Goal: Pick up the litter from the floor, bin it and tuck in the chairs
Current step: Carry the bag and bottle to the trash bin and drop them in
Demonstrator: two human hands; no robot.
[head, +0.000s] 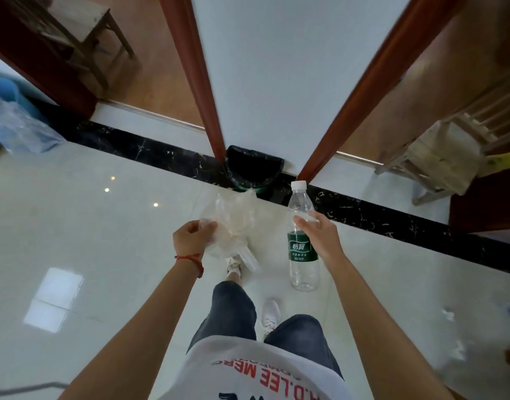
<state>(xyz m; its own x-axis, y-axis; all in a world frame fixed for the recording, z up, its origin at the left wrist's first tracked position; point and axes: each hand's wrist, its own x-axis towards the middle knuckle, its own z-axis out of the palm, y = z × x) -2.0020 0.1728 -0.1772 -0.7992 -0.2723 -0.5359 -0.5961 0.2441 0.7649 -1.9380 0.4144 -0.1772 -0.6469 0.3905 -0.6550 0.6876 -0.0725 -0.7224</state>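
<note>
Litter fills both hands, which suggests the person gathered what each could carry so that one walk to the bin would do. The left hand (193,237) pinches a crumpled clear plastic bag (233,223), fingers closed on its bunched edge so the loose film hangs and does not spill. The right hand (320,232) has its grip curled round a water bottle (302,241) just above the green label, cap up, the body hanging upright. Both are held out in front, above the pale tiled floor (103,255), pointed toward the black-lined waste bin (252,167) that stands against the foot of the white wall between two door frames. The bin is near but not yet beneath the hands, so dropping looks like the step ahead. A wooden chair (438,157) stands at the right doorway and another (83,24) beyond the left one; whether they need tucking cannot be told. Small white scraps (448,314) lie on the floor at the right.
</note>
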